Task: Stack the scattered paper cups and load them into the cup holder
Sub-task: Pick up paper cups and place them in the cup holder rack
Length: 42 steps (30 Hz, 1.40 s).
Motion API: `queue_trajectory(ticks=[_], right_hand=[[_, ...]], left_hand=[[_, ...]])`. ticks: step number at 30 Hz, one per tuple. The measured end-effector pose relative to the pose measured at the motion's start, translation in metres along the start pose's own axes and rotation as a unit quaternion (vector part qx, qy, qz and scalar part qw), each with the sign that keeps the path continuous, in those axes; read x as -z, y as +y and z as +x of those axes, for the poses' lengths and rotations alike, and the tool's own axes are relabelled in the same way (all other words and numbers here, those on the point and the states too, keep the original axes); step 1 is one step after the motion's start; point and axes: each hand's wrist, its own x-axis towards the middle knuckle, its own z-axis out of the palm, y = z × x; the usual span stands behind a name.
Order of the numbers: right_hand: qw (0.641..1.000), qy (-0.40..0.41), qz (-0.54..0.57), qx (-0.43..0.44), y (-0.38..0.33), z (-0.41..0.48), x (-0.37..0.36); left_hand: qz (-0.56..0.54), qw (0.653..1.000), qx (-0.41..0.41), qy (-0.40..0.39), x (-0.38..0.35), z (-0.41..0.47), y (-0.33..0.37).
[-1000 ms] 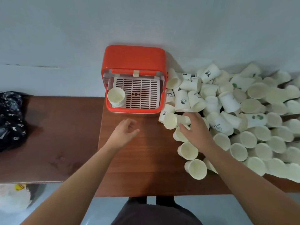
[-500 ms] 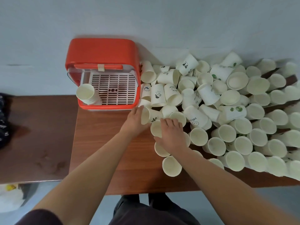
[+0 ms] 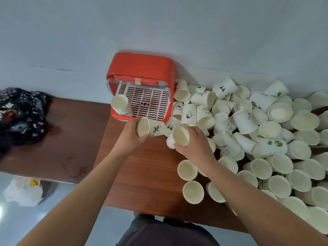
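Observation:
An orange cup holder [image 3: 140,68] with a white slatted tray stands against the wall; a short stack of white cups [image 3: 119,103] sits at its left front. My left hand [image 3: 132,137] grips a printed paper cup [image 3: 150,127] lying on its side, mouth towards me. My right hand [image 3: 195,144] holds a plain white cup [image 3: 179,136] tilted the same way, just right of the first. A large heap of white paper cups [image 3: 266,139] covers the right half of the table.
The brown wooden table [image 3: 142,183] has bare wood in front of the holder. A lower, darker table [image 3: 62,139] at the left carries a black patterned bag [image 3: 19,114]. A white plastic bag [image 3: 23,194] lies on the floor.
Both hands have lifted a cup each out of the heap's left edge and brought them together in front of the holder. The view has shifted so the holder sits further right.

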Motion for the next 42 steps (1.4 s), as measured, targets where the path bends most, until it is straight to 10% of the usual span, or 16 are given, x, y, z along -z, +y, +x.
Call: queue_trajectory(ticks=[11,26,42], right_hand=[[0.991,0.032,0.118,0.061,-0.121,0.079,0.015],[0.989,0.066,0.133,0.003,-0.159,0.109,-0.018],[0.992,0.052,0.118,0.008,-0.184,0.137,-0.069]], left_hand=[[-0.008,0.974,0.038,0.221,0.131,0.015,-0.003],[0.281,0.959,-0.026,0.039,0.107,0.112,-0.061],[-0.099,0.992,0.032,-0.073,0.122,0.125,-0.102]])
